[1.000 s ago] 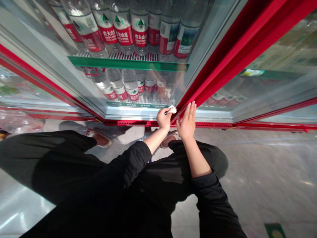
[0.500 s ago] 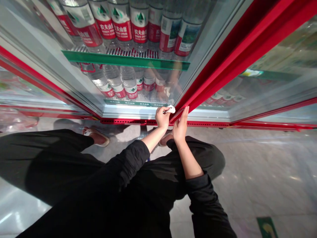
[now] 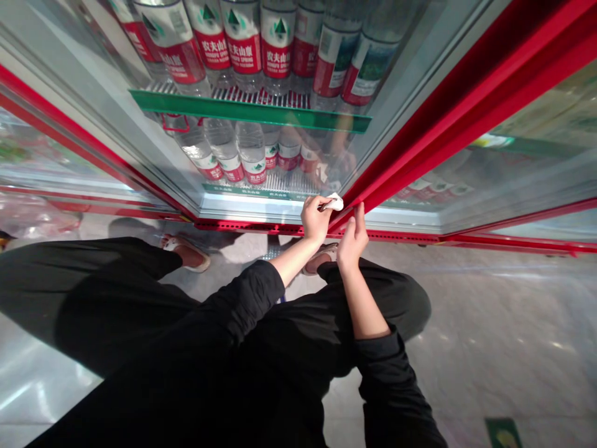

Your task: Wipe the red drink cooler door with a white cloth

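My left hand (image 3: 315,219) pinches a crumpled white tissue (image 3: 334,202) at the bottom right corner of a glass cooler door (image 3: 298,186). A thin dark edge shows between the fingers and the tissue; what it belongs to is unclear. Just to the right, my right hand (image 3: 352,241) is raised with fingers stretched out and the thumb apart. Its fingertips are at the lower end of the red door frame (image 3: 410,146), and I see nothing held in it. Both hands are mirrored faintly in the glass.
Behind the glass, water bottles (image 3: 242,46) stand on a shelf with a green edge (image 3: 252,112), with more bottles (image 3: 252,155) below. A red slotted strip (image 3: 247,225) runs along the cooler's base. Clear plastic wrap (image 3: 40,216) lies at the left on the grey floor (image 3: 489,311).
The view has shifted slightly, so the cooler and hands sit a little further right. My right hand's fingers have separated more from its thumb. The tissue stays in my left hand.
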### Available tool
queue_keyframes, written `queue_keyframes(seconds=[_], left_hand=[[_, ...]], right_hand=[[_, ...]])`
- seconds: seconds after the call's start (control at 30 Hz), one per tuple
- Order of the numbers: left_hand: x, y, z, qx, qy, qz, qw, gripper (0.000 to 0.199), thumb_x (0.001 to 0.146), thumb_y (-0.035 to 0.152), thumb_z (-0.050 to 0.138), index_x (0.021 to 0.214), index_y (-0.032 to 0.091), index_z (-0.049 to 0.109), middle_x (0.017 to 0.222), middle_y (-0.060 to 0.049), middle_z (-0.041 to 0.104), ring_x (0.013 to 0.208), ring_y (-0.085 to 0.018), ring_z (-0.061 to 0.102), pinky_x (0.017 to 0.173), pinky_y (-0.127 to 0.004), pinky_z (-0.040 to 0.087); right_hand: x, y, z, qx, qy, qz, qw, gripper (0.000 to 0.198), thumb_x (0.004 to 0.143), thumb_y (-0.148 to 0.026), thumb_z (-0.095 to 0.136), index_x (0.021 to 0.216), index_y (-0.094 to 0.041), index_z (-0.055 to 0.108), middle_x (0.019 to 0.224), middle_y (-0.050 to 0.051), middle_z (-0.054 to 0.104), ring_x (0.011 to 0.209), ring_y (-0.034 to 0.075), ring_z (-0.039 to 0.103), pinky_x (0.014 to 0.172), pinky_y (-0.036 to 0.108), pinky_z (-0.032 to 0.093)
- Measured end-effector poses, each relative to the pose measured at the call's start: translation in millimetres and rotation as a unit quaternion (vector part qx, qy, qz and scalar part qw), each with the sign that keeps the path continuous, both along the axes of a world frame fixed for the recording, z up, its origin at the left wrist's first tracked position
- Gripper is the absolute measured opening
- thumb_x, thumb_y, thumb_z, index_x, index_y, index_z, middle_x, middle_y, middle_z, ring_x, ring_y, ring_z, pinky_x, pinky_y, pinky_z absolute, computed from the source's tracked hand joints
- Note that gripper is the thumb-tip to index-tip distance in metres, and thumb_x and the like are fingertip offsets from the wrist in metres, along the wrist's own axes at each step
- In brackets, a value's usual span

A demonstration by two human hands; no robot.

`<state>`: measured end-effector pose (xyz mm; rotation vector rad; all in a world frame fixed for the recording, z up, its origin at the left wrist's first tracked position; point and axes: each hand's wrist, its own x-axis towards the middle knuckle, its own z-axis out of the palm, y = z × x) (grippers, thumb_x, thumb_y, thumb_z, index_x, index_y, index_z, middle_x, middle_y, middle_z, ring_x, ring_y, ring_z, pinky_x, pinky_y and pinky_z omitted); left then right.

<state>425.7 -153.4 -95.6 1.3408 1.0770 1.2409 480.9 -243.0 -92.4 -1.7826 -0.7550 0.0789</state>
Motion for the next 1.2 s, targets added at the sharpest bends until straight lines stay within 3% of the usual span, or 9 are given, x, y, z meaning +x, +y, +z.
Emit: queue_keyframes(seconds=[0.2, 0.33, 0.5, 0.6, 0.77, 0.9, 1.03, 1.2], left_hand=[[-16, 5, -11.6, -0.035, 0.007, 0.051, 0.998, 0.028, 0.085, 0.0, 0.08, 0.079, 0.026, 0.069, 0.091, -0.002, 0.074, 0.099, -0.024, 0.071, 0.1, -0.042, 0.057], [-12, 3, 0.1, -0.016, -0.005, 0.067, 0.998, 0.023, 0.09, 0.005, 0.08, 0.087, 0.026, 0.071, 0.098, -0.002, 0.075, 0.103, -0.023, 0.072, 0.101, -0.039, 0.057], [-7, -3, 9.8, 0.006, -0.009, 0.038, 0.999, 0.029, 0.086, 0.0, 0.081, 0.082, 0.027, 0.071, 0.097, -0.004, 0.074, 0.103, -0.025, 0.071, 0.102, -0.04, 0.057], [-17, -2, 2.4, -0.027, 0.005, 0.046, 0.999, 0.031, 0.084, -0.002, 0.081, 0.079, 0.026, 0.069, 0.093, -0.004, 0.074, 0.101, -0.025, 0.071, 0.1, -0.041, 0.057], [-39, 7, -10.3, -0.051, 0.014, 0.087, 0.995, 0.03, 0.083, -0.003, 0.079, 0.079, 0.025, 0.069, 0.09, -0.003, 0.072, 0.096, -0.024, 0.07, 0.097, -0.04, 0.057], [-32, 8, 1.8, -0.026, 0.002, 0.093, 0.995, 0.025, 0.089, 0.004, 0.079, 0.084, 0.027, 0.07, 0.095, -0.002, 0.074, 0.101, -0.023, 0.071, 0.097, -0.037, 0.057], [-16, 4, 19.3, 0.016, -0.011, 0.053, 0.998, 0.024, 0.09, 0.006, 0.08, 0.088, 0.027, 0.071, 0.097, -0.003, 0.075, 0.101, -0.023, 0.071, 0.095, -0.036, 0.059], [-33, 6, 13.2, -0.006, -0.007, 0.062, 0.998, 0.028, 0.087, -0.001, 0.081, 0.083, 0.025, 0.069, 0.093, -0.002, 0.073, 0.096, -0.021, 0.068, 0.092, -0.034, 0.055]], right_hand=[[0, 0, 4, 0.002, 0.001, -0.008, 1.0, 0.065, 0.104, -0.048, 0.044, 0.161, -0.022, 0.062, 0.163, 0.011, 0.065, 0.156, 0.025, 0.058, 0.133, 0.051, 0.043], [3, 2, 1, -0.001, -0.007, -0.019, 1.0, 0.061, 0.105, -0.047, 0.042, 0.158, -0.026, 0.064, 0.16, 0.009, 0.068, 0.154, 0.026, 0.06, 0.131, 0.052, 0.046], [-2, 6, -2, 0.056, -0.09, -0.022, 0.994, 0.062, 0.101, -0.031, 0.039, 0.158, -0.026, 0.063, 0.166, 0.01, 0.062, 0.157, 0.029, 0.057, 0.13, 0.057, 0.048], [-9, 5, -3, 0.068, -0.086, -0.006, 0.994, 0.069, 0.099, -0.026, 0.035, 0.165, -0.027, 0.054, 0.166, 0.01, 0.06, 0.155, 0.029, 0.059, 0.126, 0.058, 0.053], [-13, 3, -9, 0.054, -0.083, 0.013, 0.995, 0.072, 0.099, -0.023, 0.036, 0.17, -0.029, 0.049, 0.169, 0.006, 0.059, 0.159, 0.027, 0.055, 0.13, 0.058, 0.048], [-13, 4, -14, 0.05, -0.091, 0.021, 0.994, 0.073, 0.101, -0.022, 0.036, 0.173, -0.03, 0.045, 0.173, 0.004, 0.053, 0.162, 0.027, 0.051, 0.132, 0.059, 0.045], [-16, 6, -15, 0.067, -0.085, 0.017, 0.994, 0.069, 0.103, -0.024, 0.037, 0.171, -0.029, 0.047, 0.174, 0.004, 0.052, 0.163, 0.027, 0.049, 0.133, 0.058, 0.045], [-19, 5, -8, 0.057, -0.097, 0.012, 0.994, 0.072, 0.102, -0.024, 0.037, 0.173, -0.032, 0.044, 0.174, 0.002, 0.052, 0.162, 0.027, 0.05, 0.131, 0.059, 0.048]])
